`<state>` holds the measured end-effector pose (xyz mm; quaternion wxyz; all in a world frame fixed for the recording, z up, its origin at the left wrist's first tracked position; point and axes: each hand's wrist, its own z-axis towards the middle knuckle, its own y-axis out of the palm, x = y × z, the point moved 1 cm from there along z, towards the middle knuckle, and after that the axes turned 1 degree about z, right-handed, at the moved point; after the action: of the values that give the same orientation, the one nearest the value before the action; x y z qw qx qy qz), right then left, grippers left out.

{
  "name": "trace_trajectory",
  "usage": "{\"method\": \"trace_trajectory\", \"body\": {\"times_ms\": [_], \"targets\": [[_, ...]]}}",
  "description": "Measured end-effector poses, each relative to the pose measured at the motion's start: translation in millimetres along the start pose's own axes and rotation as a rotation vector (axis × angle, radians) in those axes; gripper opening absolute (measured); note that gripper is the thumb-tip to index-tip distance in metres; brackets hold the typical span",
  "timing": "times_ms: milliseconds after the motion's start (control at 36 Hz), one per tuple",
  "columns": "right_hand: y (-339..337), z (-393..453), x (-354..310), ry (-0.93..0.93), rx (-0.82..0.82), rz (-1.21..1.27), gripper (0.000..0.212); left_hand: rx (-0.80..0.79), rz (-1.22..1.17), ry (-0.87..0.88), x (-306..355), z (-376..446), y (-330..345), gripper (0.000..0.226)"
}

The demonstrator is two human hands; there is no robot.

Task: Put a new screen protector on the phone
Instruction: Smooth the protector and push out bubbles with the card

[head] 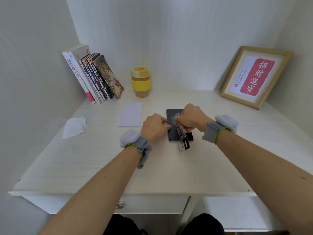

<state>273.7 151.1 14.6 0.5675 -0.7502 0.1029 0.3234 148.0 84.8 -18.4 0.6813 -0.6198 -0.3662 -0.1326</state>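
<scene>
Both hands hide much of the phone [172, 133]: left hand [153, 127] pinches its edge, right hand [192, 118] curls around a printed strip [182, 133], print illegible. Framed print [257, 77] reads 招財進寶.

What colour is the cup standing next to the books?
Yellow: the cup has a pale yellow lid and a brighter yellow band, seen in the head view.
</scene>
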Motion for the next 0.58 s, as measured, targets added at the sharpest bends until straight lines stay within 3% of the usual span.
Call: {"method": "trace_trajectory", "body": {"times_ms": [583], "targets": [[1.6,-1.4,2.0,0.01,-0.002,0.004,0.022,0.022,-0.088,-0.009,-2.8,1.0,-1.9,0.032]]}}
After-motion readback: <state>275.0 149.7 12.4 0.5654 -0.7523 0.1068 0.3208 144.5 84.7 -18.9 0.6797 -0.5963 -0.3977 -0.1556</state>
